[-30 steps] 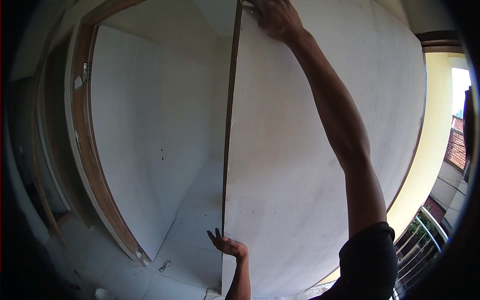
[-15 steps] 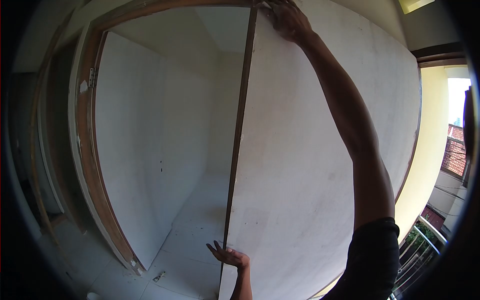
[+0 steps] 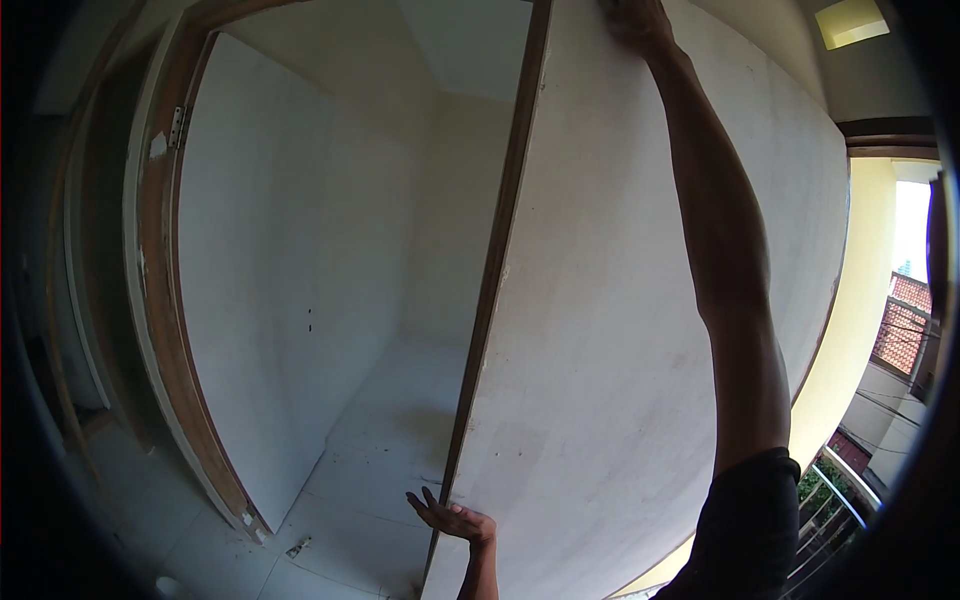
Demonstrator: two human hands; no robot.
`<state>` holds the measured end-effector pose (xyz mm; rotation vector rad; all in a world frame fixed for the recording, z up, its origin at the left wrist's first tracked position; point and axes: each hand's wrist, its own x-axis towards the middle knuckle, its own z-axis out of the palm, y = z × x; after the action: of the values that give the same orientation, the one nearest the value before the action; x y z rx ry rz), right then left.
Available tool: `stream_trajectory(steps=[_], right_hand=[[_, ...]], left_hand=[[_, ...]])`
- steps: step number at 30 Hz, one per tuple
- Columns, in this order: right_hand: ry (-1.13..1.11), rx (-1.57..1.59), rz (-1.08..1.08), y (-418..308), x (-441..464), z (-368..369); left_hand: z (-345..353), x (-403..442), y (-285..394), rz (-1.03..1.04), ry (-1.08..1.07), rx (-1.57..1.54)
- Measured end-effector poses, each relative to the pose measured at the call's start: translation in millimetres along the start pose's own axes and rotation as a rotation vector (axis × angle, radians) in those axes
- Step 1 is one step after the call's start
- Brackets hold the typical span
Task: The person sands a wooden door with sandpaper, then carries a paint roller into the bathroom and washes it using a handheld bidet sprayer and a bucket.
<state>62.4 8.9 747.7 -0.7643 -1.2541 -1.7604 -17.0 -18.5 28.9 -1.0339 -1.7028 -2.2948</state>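
A large white door panel (image 3: 600,330) with a brown wooden edge (image 3: 497,250) stands upright in front of me. My left hand (image 3: 455,517) is low at that edge, palm up and fingers spread, with its heel against the panel. High on the panel's white face is my right hand (image 3: 640,28), arm stretched up. Its fingers are bent against the surface, slightly blurred and partly cut off by the top of the view. What lies under them is hidden.
To the left, a brown door frame (image 3: 165,270) with a hinge (image 3: 178,127) surrounds an opening. Inside it is another white panel (image 3: 255,270) with small dark holes. A small object (image 3: 298,547) lies on the tiled floor (image 3: 340,540). A metal railing (image 3: 845,485) is outside at right.
My right hand has moved right, away from the panel's top corner, across its face. A pale piece showed at its fingers before. My left hand stays at the edge. The view has shifted slightly.
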Motion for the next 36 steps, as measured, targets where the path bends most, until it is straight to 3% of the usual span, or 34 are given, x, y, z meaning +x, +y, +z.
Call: stream_trajectory(steps=[1, 3, 4, 5, 6, 9, 12, 14, 15, 16, 17, 18, 20, 22, 24, 26, 27, 30, 32, 33, 34, 36], right_hand=[[-0.09, 0.188, -0.001, -14, 11, -9], [-0.11, 0.29, -0.262, -18, -1, -8], [-0.186, 0.312, -0.176, -53, -44, -40], [-0.072, 0.296, -0.36, -77, -88, -60], [-0.183, 0.331, -0.516, -103, -136, -81], [-0.428, 0.632, -0.643, -147, -253, -135], [-0.499, 0.694, -0.797, -114, -216, -119], [-0.383, 0.446, -0.709, -85, -140, -98], [-0.233, 0.313, -0.624, -64, -97, -77], [-0.235, 0.227, -0.529, -41, -58, -53], [-0.207, 0.285, -0.197, -22, -29, -29], [-0.413, 0.326, -0.021, -34, -11, -72], [-0.224, 0.513, 0.092, -57, -41, -68], [-0.088, 0.339, -0.492, -74, -101, -62], [-0.356, 0.635, -0.653, -121, -194, -105], [-0.387, 0.684, -0.884, -136, -218, -117], [-0.369, 0.744, -0.902, -123, -199, -108], [-0.158, 0.332, -0.711, -69, -69, -85], [-0.407, 0.649, -0.426, -43, 0, -83], [-0.397, 0.379, -0.4, -41, 8, -80], [-0.408, 0.381, -0.383, -44, -5, -78], [-0.25, 0.415, -0.739, -66, -42, -73]], left_hand=[[-5, -1, -1, -0.001, -0.015, 0.018], [-2, 3, 1, 0.025, 0.006, -0.01], [-2, 0, -5, 0.025, -0.004, 0.001], [1, -5, -11, 0.019, -0.016, 0.027], [5, -10, -16, 0.012, -0.021, 0.049], [1, -3, -9, 0.041, -0.021, 0.043], [1, -5, -8, 0.018, 0.001, 0.07], [10, -4, -11, 0.046, 0.02, 0.07], [5, -5, -7, -0.005, -0.006, 0.08], [1, -5, -7, -0.054, -0.032, 0.094], [9, -3, -9, -0.05, -0.02, 0.089], [13, -4, -14, -0.044, -0.001, 0.085], [6, -7, -18, -0.038, -0.004, 0.097], [3, -6, -7, -0.076, 0.001, 0.081], [8, -5, -10, -0.07, -0.001, 0.07], [-1, -13, -12, -0.049, -0.008, 0.075], [-3, -14, -11, -0.033, 0.002, 0.088], [6, -6, -12, -0.034, 0.033, 0.092], [6, -8, -12, -0.055, 0.015, 0.099], [8, -10, -12, -0.091, 0.011, 0.097], [5, -4, -15, -0.08, -0.003, 0.108], [3, -6, -7, -0.069, 0.013, 0.128]])
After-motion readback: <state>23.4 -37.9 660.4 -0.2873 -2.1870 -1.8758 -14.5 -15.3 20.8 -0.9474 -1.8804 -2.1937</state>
